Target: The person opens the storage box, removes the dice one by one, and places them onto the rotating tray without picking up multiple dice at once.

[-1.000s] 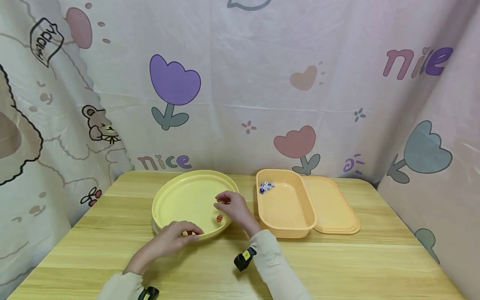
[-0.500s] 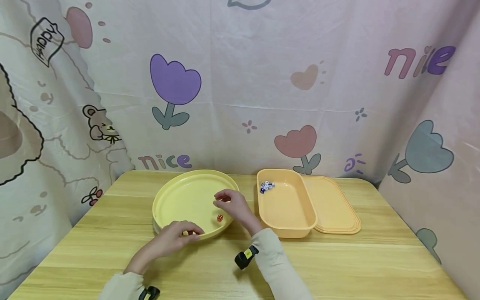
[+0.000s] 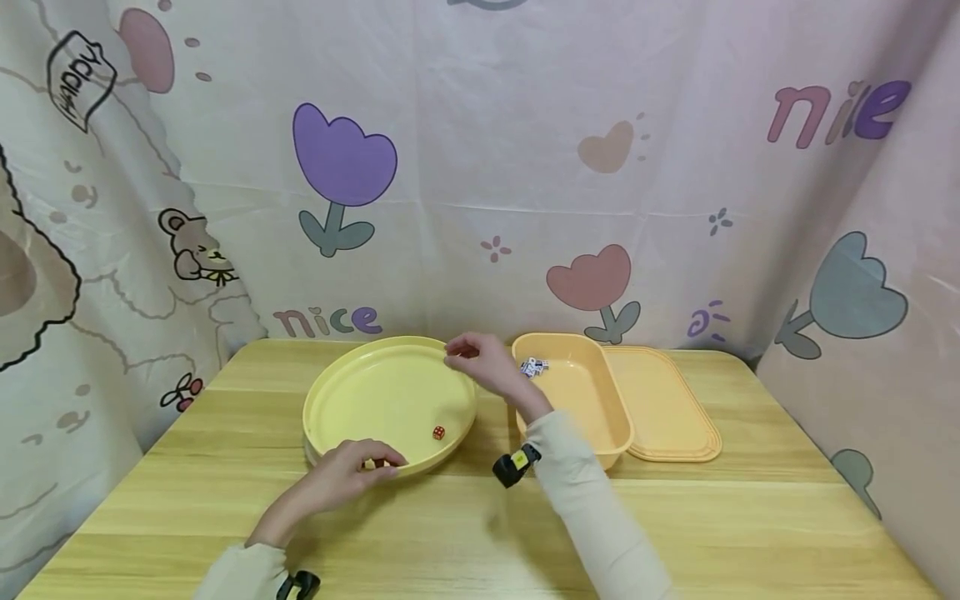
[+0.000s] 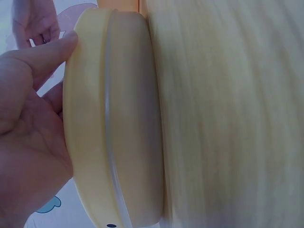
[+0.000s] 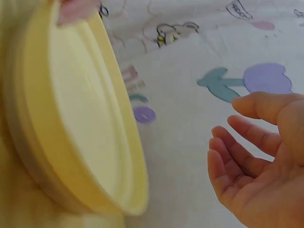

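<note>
A round yellow tray (image 3: 360,400) with a raised rim lies on the table at the left, and one red die (image 3: 438,432) with light dots rests inside it near its front right. My left hand (image 3: 341,475) holds the tray's front rim, thumb on the outside; the left wrist view shows the thumb against the rim, other fingers partly hidden behind it. Above the tray's back right edge hovers my right hand (image 3: 487,362). In the right wrist view the right hand's fingers (image 5: 247,159) are loosely bent, with nothing between them and the thumb.
Right of the tray stands an orange rectangular box (image 3: 573,400), partly covered by my right forearm. Several small white and blue dice (image 3: 534,367) lie in its back left corner. A flat orange lid (image 3: 667,408) lies beside it. A printed curtain (image 3: 480,167) hangs behind the table.
My right hand has risen from over the tray, moving back and to the right toward the box. The left hand and the red die stay where they were.
</note>
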Demonstrator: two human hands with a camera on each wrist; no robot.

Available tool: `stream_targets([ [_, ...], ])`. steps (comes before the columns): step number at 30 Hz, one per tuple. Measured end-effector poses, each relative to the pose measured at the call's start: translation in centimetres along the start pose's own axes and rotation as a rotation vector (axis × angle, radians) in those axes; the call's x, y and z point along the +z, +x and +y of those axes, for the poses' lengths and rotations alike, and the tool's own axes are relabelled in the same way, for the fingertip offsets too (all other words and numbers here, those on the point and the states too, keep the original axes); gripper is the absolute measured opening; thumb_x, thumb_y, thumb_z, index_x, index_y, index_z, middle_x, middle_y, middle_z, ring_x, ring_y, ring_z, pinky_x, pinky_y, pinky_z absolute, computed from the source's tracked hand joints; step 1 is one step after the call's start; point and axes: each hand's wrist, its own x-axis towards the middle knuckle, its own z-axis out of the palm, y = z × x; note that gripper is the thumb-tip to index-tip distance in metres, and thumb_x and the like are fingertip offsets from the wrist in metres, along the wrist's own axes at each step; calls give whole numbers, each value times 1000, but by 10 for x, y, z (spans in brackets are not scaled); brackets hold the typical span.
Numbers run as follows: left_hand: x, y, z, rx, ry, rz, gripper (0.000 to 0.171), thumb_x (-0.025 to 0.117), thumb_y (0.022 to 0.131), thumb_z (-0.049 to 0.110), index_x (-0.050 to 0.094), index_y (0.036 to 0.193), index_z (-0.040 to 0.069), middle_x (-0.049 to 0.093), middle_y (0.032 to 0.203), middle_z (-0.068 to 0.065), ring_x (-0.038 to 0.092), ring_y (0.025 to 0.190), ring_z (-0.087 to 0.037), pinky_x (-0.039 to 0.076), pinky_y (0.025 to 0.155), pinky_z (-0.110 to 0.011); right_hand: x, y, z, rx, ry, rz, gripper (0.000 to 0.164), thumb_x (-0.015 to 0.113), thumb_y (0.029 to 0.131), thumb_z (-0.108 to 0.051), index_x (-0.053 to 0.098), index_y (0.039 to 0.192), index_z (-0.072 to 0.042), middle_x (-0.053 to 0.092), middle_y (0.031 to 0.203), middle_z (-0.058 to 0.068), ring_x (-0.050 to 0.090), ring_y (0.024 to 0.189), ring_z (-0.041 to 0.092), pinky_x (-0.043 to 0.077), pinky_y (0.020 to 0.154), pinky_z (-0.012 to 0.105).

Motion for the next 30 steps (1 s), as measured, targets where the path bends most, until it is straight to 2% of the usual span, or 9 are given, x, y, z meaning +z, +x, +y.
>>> stream_targets([
  [7,-1,-2,1,15,-10,12,15,65,93,21,73,103,12,66,93,10,55,82,-3,44,68,-26,-44,11,5,22,-12,36,27,62,95,-12,64,116,3,65,112,17,62,99,26,49,87,37],
  [12,0,-2,1,7,-10,8,16,64,94,22,73,103,12,67,94,9,55,83,-3,44,69,-26,-62,16,26,45,30,77,26,60,95,-9,64,115,7,64,112,23,64,95,31,49,87,43],
  [15,1,-2,1,1,-13,7,16,64,94,22,73,103,12,67,94,9,55,83,-3,44,69,-26,-66,16,43,68,32,77,26,61,94,-8,65,114,7,64,112,22,62,99,32,49,88,44],
  [20,2,-2,2,29,-25,12,16,64,94,22,73,103,12,68,94,8,56,83,-4,45,69,-27,-69,13,70,133,36,70,26,63,93,-8,66,115,6,65,113,20,61,101,35,49,88,45],
  [24,3,-3,1,15,-26,16,15,65,94,21,73,103,13,68,94,9,56,84,-3,46,71,-27,-70,11,91,184,10,78,26,63,91,-9,68,113,4,67,111,16,62,94,25,49,83,42],
  [30,4,-3,1,24,-33,14,16,64,94,22,72,103,12,68,94,7,56,84,-5,46,70,-27,-69,8,118,252,52,104,25,64,87,-1,67,110,9,70,100,17,63,78,14,53,75,35],
])
